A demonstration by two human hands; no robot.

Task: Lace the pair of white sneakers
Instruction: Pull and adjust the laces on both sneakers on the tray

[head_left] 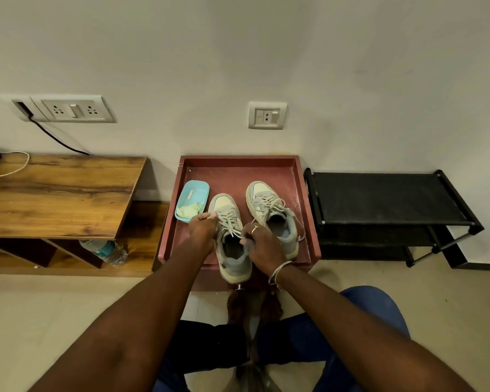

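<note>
Two white sneakers with grey trim stand toe-away on a red tray table (301, 193). The left sneaker (232, 250) sits nearer me, its heel over the tray's front edge. My left hand (201, 226) pinches a lace end at that shoe's left side. At the shoe's right side my right hand (259, 240), wearing a ring and a bangle, pinches the other lace end beside the tongue. The lace (231, 219) crosses between the eyelets on this shoe. The right sneaker (272, 213) stands laced, with loose lace ends hanging off its right side.
A light blue plastic box (191, 200) with pale cloth inside lies on the tray's left. A wooden desk (57, 193) stands to the left, a water bottle (105, 250) under it. A black shoe rack (385, 202) stands to the right. My knees in blue jeans are below.
</note>
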